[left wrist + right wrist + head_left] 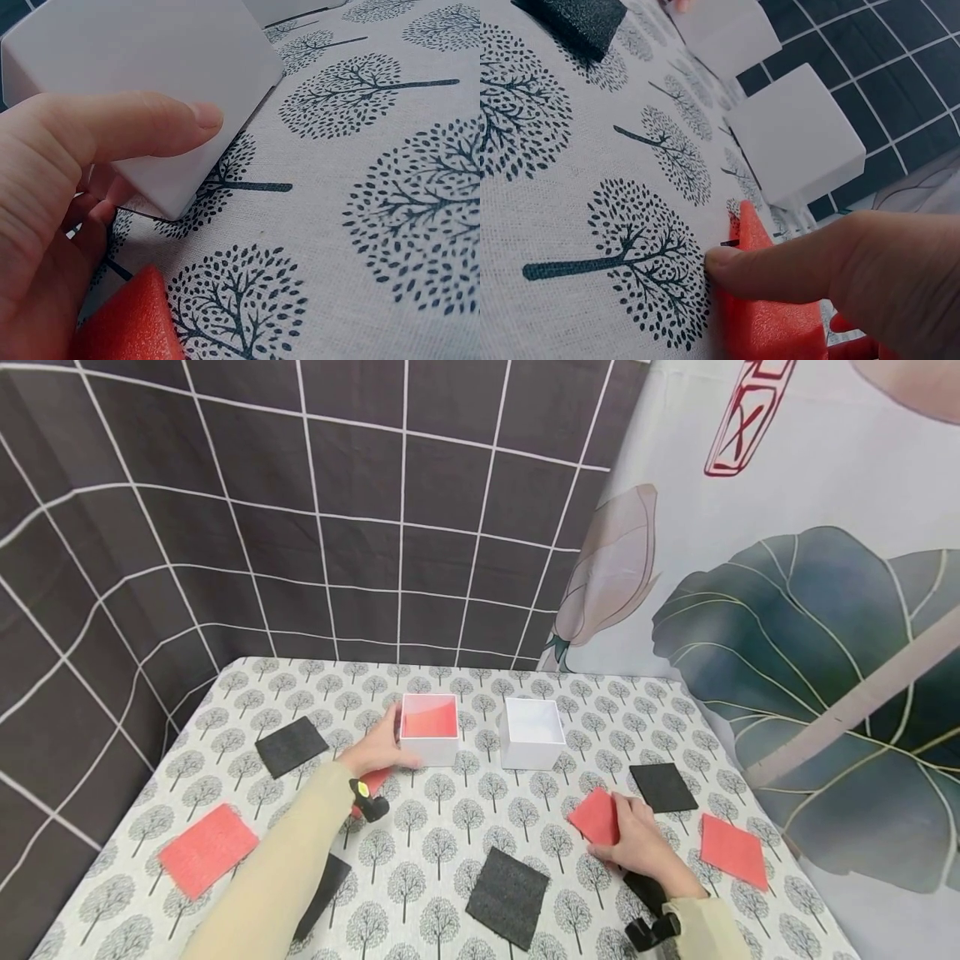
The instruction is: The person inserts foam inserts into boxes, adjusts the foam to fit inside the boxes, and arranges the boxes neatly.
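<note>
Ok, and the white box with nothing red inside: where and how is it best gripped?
Probably by the right wall of the white box, pinched at the rim from above right. It stands upright, top open, exposing a thin straight edge; on its left stands the other box, held by the left hand.

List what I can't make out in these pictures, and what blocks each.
- Head: part of the red square by the left grip, hidden by the wrist and its camera.
- Head: part of the black square, hidden by the left sleeve.
- Head: whether the left box holds one red piece or several; too small.
- Left wrist: that box's inside, hidden by its wall.
- Right wrist: part of the held red square, behind the thumb and cut by the bottom edge.
</note>
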Motion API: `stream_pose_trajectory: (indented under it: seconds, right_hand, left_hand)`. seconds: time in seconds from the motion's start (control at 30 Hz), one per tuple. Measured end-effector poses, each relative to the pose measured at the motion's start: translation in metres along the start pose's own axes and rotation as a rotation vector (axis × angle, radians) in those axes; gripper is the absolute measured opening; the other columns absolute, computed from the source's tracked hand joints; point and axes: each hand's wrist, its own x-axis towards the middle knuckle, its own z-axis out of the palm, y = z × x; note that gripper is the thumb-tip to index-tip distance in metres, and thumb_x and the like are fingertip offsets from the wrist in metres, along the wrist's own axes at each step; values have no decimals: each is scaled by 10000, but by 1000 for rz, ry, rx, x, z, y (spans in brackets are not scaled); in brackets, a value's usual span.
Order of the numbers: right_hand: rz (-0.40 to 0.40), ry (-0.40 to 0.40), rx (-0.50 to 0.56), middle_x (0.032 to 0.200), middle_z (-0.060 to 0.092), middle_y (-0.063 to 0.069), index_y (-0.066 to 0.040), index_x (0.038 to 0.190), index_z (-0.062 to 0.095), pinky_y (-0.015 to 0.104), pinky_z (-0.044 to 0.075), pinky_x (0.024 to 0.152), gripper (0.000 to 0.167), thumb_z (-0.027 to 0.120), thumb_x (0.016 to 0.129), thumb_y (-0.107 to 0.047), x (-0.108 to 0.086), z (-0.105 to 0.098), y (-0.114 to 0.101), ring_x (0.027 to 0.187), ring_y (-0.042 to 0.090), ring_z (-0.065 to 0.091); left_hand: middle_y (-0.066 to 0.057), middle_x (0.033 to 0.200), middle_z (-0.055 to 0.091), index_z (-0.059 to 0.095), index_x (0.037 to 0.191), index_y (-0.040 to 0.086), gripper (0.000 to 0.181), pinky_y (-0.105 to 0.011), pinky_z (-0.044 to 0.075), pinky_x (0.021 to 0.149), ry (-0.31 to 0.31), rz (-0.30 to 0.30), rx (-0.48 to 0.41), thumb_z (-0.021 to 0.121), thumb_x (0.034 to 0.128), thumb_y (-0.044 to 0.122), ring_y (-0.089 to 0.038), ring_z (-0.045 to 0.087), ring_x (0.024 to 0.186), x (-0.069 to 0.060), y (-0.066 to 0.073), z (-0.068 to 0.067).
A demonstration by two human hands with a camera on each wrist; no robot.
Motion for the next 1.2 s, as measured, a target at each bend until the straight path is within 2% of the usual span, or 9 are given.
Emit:
stream_pose_trajectory:
  seconds: [0.2,0.4,0.63,0.77,0.97,1.0,1.2]
  right_hand:
    - [3,11,-1,1125,437,300,127,1305,365,432,471,665,924,803,642,-345,1,-2,-1,955,353,426]
    - [-30,31,40,1095,432,274,121,1322,332,384,488,630,944,814,648,-332,4,-5,-5,856,288,474]
    - [-61,-15,126,1167,421,248,17,1400,290,327,521,583,989,801,654,-385,0,-12,-12,834,255,529]
    - [-90,-24,140,1179,439,214,-15,1411,302,362,538,621,973,788,665,-406,-1,-16,-18,878,261,538]
    - [-144,-15,175,1242,418,202,-39,1414,338,429,543,691,907,784,685,-343,1,-15,-25,966,292,523]
    - [-158,-12,181,1249,415,202,-46,1415,345,434,541,694,897,784,688,-332,1,-14,-26,970,292,519]
    - [-231,19,187,1272,400,211,-92,1395,412,449,534,680,824,786,692,-305,1,-13,-31,963,308,515]
  left_hand:
    - [-122,1226,487,217,1397,115,1089,-471,332,1013,-9,15,-55,874,528,105,-283,482,1111,0,-2,1]
    - [-120,1226,483,200,1409,100,1105,-464,353,997,-15,18,-61,874,533,113,-276,484,1103,0,-3,0]
    - [-111,1182,499,200,1404,124,1104,-456,392,947,-25,-11,-55,875,530,109,-273,502,1046,-2,1,-1]
    - [-121,1176,503,201,1401,110,1083,-460,379,959,-29,-9,-42,868,548,107,-273,503,1044,-5,6,-1]
    - [-144,1193,498,182,1415,93,1095,-469,394,947,-24,-17,-29,860,554,87,-293,504,1050,-3,5,0]
    - [-139,1192,497,179,1418,98,1109,-468,399,942,-20,-15,-23,865,546,108,-286,505,1046,-2,1,0]
    - [-140,1207,486,154,1432,106,1131,-470,373,971,-27,-9,-33,862,550,117,-283,494,1064,-2,1,0]
